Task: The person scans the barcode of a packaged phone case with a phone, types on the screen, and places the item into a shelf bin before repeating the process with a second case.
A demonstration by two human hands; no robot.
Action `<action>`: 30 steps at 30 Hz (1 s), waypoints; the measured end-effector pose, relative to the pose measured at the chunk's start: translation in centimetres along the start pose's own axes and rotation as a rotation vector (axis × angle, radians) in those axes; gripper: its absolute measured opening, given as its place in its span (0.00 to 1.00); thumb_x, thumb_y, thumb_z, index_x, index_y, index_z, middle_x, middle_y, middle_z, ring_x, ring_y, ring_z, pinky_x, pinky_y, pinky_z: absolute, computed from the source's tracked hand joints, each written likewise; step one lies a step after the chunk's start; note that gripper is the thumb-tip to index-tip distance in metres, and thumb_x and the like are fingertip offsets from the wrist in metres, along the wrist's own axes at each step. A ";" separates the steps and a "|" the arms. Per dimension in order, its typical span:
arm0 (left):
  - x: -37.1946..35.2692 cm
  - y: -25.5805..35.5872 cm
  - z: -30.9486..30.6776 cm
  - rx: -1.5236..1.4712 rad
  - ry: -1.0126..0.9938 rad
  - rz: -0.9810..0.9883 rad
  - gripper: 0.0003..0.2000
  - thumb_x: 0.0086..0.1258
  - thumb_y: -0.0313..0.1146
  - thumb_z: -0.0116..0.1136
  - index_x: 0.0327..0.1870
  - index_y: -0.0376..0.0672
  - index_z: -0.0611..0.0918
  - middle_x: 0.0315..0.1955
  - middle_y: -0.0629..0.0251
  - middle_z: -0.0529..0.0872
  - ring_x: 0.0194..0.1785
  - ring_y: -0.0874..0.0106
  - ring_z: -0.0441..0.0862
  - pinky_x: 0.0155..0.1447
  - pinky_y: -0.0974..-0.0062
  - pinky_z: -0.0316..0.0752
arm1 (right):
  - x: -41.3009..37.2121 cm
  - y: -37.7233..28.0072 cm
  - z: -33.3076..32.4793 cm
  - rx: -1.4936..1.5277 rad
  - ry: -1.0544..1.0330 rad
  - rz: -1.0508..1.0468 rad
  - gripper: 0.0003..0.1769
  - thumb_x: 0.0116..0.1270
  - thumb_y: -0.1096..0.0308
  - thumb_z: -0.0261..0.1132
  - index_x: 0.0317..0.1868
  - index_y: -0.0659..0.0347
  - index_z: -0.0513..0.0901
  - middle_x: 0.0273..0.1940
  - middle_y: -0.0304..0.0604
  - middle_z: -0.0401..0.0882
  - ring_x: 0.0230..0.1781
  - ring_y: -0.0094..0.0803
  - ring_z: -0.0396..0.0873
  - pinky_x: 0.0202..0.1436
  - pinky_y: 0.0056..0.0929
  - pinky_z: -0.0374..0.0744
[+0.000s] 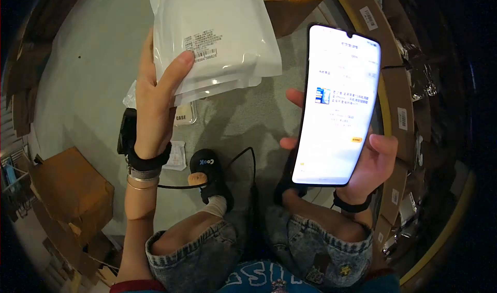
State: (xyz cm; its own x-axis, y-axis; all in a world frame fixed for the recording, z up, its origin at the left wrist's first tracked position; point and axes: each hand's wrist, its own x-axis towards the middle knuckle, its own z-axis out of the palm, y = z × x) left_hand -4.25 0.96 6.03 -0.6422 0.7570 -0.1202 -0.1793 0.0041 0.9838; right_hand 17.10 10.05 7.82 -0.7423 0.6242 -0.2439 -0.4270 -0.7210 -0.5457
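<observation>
My left hand (163,88) is closed on a white plastic mailer bag (228,24), its thumb pressed beside a printed label with a barcode. More than one bag edge shows, so it may be a small stack. In my right hand (370,163) is a smartphone (339,107), held upright with its bright screen facing me. The screen shows lines of text, a small blue picture and an orange button. On the floor below my left hand lie a clear-edged case package (185,114) marked "CASE" and a small white packet (177,155).
An open cardboard box (72,184) stands at the left, another box (290,6) at the top. Labelled cartons (401,119) line the right side. A black cable (254,163) runs between my feet, near a dark slipper (204,166), on the grey-green floor (103,44).
</observation>
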 end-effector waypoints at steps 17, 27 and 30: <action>-0.6 -0.5 0.3 0.195 -0.331 0.204 0.18 0.67 0.28 0.50 0.59 0.39 0.75 0.57 0.62 0.77 0.56 0.76 0.74 0.60 0.76 0.68 | -0.3 -0.9 0.0 -0.261 -0.152 0.179 0.46 0.57 0.53 0.50 0.71 0.59 0.39 0.66 0.69 0.50 0.50 0.64 0.73 0.24 0.43 0.86; -0.9 -0.5 0.8 0.151 -0.360 0.172 0.20 0.68 0.29 0.51 0.62 0.39 0.72 0.60 0.61 0.74 0.61 0.76 0.70 0.63 0.76 0.64 | -0.4 -0.6 -0.1 -0.285 -0.111 0.166 0.43 0.59 0.54 0.49 0.70 0.60 0.40 0.62 0.72 0.57 0.44 0.64 0.77 0.20 0.40 0.86; -1.0 -0.7 0.7 0.147 -0.367 0.184 0.20 0.68 0.29 0.51 0.62 0.39 0.71 0.60 0.61 0.74 0.61 0.75 0.70 0.63 0.76 0.64 | -0.4 -0.6 0.1 -0.344 -0.105 0.175 0.43 0.59 0.55 0.49 0.70 0.59 0.39 0.61 0.73 0.58 0.43 0.64 0.78 0.19 0.40 0.86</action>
State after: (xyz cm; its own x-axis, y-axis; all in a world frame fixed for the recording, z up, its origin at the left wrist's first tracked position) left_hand -2.96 0.69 5.53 -0.3412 0.9358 0.0884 0.0390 -0.0798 0.9960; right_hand 17.58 10.21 8.36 -0.8451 0.4535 -0.2833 -0.1044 -0.6596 -0.7443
